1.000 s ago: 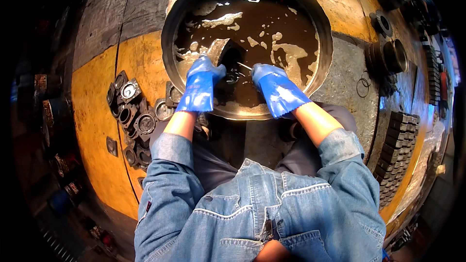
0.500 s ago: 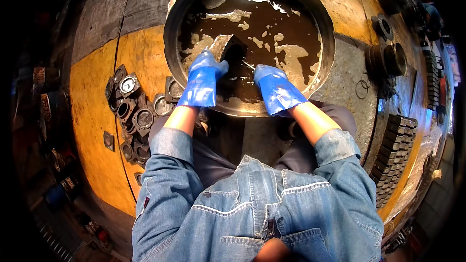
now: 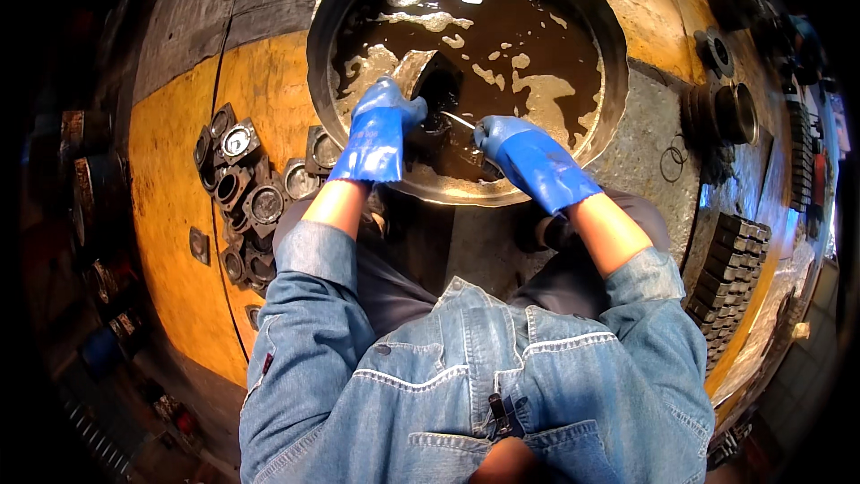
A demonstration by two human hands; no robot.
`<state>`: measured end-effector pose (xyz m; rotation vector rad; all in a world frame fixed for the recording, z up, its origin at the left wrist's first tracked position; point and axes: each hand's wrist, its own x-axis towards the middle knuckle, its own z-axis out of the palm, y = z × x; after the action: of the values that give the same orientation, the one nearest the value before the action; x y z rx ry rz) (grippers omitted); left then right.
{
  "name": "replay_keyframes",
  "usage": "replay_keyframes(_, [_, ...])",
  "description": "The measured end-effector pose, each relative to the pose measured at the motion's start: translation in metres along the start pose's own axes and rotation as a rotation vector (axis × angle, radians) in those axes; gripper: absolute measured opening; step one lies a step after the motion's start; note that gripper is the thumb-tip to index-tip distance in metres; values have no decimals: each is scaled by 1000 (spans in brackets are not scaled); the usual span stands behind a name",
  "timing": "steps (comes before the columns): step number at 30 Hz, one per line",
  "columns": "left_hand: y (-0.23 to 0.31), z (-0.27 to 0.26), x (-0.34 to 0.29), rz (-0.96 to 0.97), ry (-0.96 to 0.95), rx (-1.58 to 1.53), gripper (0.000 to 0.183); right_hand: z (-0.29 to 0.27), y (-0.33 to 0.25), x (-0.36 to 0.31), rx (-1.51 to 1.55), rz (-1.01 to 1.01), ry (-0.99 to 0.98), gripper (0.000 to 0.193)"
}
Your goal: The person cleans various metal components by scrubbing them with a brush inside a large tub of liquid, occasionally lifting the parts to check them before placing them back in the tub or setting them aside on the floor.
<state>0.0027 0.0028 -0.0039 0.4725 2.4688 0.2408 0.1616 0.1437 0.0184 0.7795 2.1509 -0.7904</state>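
A large round dark basin point(image 3: 614, 81) of murky brown liquid with patches of foam stands in front of me. My left hand point(image 3: 378, 121), in a blue rubber glove, grips the left side of a hollow, dark metal part point(image 3: 417, 67) tilted in the liquid. The part's wide opening faces right and is in shadow. Closed in a matching glove, my right hand point(image 3: 524, 148) holds a thin metal rod point(image 3: 459, 119), its tip pointing at that opening. The rod's other end is hidden by the glove, and liquid hides the part's lower side.
Left of the basin, several square metal flanges point(image 3: 266, 203) with round holes lie piled on the worn yellow floor point(image 3: 179, 206). To the right are stacked dark blocks point(image 3: 730, 260), a metal cylinder point(image 3: 736, 114) and two thin rings point(image 3: 673, 163).
My right hand has drawn back to the right and slightly toward me, and more of the rod shows. The left hand still holds the metal part, which sits a little higher in view.
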Motion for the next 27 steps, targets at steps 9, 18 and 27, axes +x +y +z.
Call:
replay_keyframes(9, [-2,2,0,20,3,-22,68,13,1,16,-215,-38,-28,39])
replay_keyframes(18, [1,-3,-1,-2,-36,-12,72,-5,-5,6,-135,-7,-99,38])
replay_keyframes(27, [-5,-16,-22,119,42,-313,83,7,7,24,-161,17,-89,34])
